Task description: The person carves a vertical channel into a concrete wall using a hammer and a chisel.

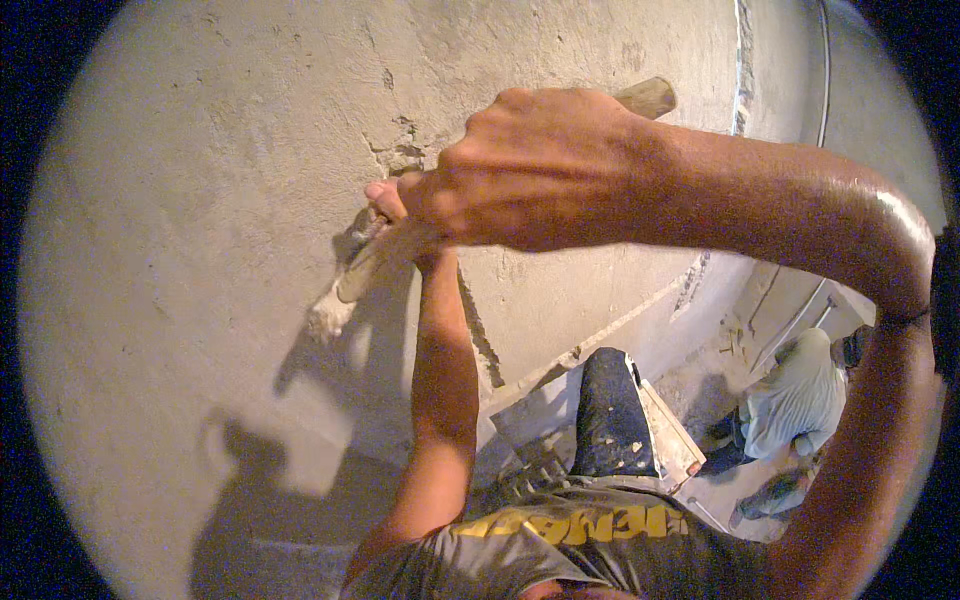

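My right hand (540, 170) is closed round the wooden handle of what looks like a hammer (652, 97), raised in front of the rough plaster wall (200, 200). The handle's butt sticks out behind the fist. Its other end, pale and blurred, points down and to the left. Partly covered by the right hand, my left hand (386, 200) is up against the wall with its fingers bent. Whatever it grips is mostly hidden; a small dark piece shows below the fingertips. Just above them is a chipped hole (405, 158) in the plaster.
A broken groove (480, 335) runs down the wall below my hands. At the lower right another person in a pale shirt (795, 400) bends low. A whitish board (668, 425) lies beside my dark-trousered leg (610, 410). A thin pipe (824, 80) runs along the far wall.
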Available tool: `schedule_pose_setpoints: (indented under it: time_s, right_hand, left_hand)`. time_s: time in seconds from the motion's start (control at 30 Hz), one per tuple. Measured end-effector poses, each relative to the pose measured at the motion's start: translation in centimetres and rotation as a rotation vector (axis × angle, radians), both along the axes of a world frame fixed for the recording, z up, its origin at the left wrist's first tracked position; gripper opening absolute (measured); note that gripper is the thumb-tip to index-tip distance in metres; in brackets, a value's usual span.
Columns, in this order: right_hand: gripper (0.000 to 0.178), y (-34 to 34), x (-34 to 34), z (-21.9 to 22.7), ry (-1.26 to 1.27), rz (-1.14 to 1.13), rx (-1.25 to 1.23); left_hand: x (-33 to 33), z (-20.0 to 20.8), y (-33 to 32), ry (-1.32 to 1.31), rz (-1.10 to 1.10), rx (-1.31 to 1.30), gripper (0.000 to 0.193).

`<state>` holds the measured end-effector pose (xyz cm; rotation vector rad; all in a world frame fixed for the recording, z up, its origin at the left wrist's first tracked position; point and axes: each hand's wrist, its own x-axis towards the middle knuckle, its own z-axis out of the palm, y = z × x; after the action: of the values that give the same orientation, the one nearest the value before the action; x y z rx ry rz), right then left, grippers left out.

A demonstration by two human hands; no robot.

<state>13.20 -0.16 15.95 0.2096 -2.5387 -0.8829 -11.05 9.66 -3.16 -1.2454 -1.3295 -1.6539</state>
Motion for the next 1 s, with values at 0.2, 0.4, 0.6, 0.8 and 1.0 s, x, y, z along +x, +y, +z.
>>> schedule_pose_setpoints:
  time_s: [0.2,0.4,0.6,0.8,1.0]
  right_hand:
    - [0.019,-3.4,-0.4,1.2,-0.003,0.308,-0.195]
    - [0.018,-0.4,0.3,-1.0,0.01,-0.074,0.126]
    - [0.018,-0.6,-0.6,1.3,0.195,0.372,0.064]
    - [0.02,-1.4,0.7,0.4,0.055,0.125,-0.016]
    - [0.02,-5.5,1.9,1.2,0.032,0.254,-0.167]
  left_hand:
    - [-1.7,-1.3,-2.8,-0.03,0.091,-0.036,0.028]
    - [0.4,0.0,0.0,0.012,-0.002,0.004,0.025]
    - [0.8,0.6,-0.3,0.008,0.003,0.015,0.023]
    - [0.6,0.7,-0.3,0.018,0.008,0.006,0.02]
    - [0.9,0.7,-0.5,0.018,0.015,0.008,0.019]
